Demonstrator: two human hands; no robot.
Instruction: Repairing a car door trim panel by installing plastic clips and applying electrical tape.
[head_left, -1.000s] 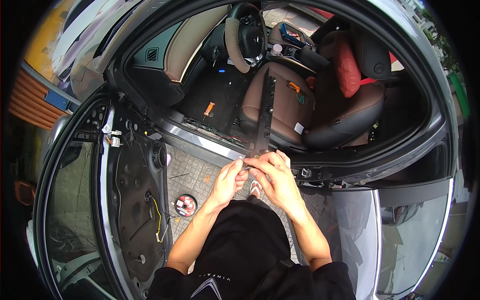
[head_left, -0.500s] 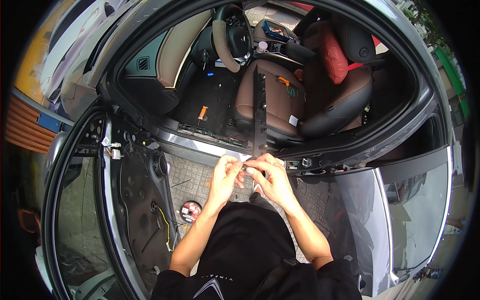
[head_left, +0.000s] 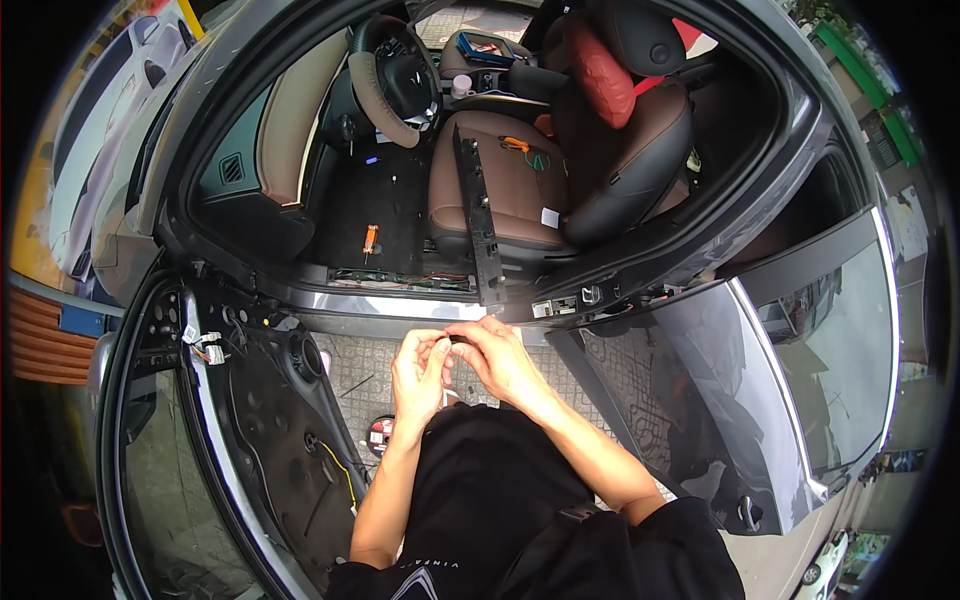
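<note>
- Brown leather covers the driver's seat of the car, seen through the open doorway from above; a long black trim strip lies slanting across the seat cushion, its lower end reaching down to the door sill.
- Both hands meet just below that sill, in front of the person's chest, over the paved ground.
- The left hand is curled, fingers bent inward toward the right hand, and the two touch at the fingertips.
- Between the fingertips sits a small dark part; it is too small to tell what it is, and only a sliver of it shows. Both hands pinch it together, the right from above and the left from below and beside.
- The small part lies just under the lower end of the trim strip and near the sill, not touching either as far as the view shows.
- On the seat cushion, well apart from the hands, lie an orange-handled tool and a small white slip.
- An orange screwdriver lies on the black floor mat in the footwell, below the steering wheel.
- To the person's left the stripped door stands open, with loose wires at its upper edge and a yellow wire lower down.
- A small round red and black object rests on the ground just beside the left forearm.
</note>
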